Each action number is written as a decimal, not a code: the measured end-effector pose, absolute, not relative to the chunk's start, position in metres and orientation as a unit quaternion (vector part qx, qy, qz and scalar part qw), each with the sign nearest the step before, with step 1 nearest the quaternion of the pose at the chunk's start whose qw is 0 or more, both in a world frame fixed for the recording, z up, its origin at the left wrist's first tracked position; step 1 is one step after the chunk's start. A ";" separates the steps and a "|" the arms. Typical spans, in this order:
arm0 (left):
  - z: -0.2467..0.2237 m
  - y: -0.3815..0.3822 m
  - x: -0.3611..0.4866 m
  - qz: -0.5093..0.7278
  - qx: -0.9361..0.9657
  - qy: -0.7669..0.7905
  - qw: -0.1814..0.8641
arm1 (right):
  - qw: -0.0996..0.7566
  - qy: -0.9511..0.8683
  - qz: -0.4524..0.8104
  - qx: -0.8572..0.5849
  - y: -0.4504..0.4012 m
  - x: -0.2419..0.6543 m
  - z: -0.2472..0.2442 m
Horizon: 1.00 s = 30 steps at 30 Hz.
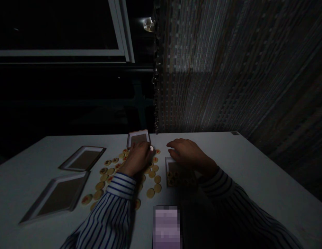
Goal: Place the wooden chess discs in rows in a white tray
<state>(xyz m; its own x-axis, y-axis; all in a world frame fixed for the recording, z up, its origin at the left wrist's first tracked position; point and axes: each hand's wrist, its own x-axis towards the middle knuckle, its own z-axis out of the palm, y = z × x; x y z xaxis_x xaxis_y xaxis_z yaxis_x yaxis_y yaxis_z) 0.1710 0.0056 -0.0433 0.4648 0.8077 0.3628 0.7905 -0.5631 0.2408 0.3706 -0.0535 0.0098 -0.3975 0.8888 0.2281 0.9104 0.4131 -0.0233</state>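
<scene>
Round xiangqi pieces (157, 179), some with red or black characters, lie scattered in the middle of the white table. Over them reaches my left hand (137, 155), closed, with one xiangqi piece (151, 148) at its fingertips. My right hand (188, 152) hovers above a shallow box tray (166, 173), thumb and fingers apart, nothing visible between them. Several pieces (172, 178) rest in the near part of that tray, partly in shadow. My left forearm hides some of the loose pieces.
Two shallow box trays, one farther (84, 157) and one nearer (59, 197), lie at the left. Another tray (139, 136) sits at the back. A phone with a blurred screen (166, 228) is at the front edge. Behind the white table (244, 173) hangs a curtain (202, 69).
</scene>
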 end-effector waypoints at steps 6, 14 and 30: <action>-0.033 0.001 0.168 0.268 0.851 0.450 0.049 | 0.096 -0.834 -0.052 -0.541 -0.054 0.370 0.011; -0.024 -0.004 0.175 0.382 0.798 0.394 0.251 | 0.101 -0.833 -0.049 -0.542 -0.056 0.369 0.014; -0.002 -0.022 0.195 0.441 0.686 0.397 0.421 | 0.105 -0.822 -0.038 -0.558 -0.066 0.372 0.021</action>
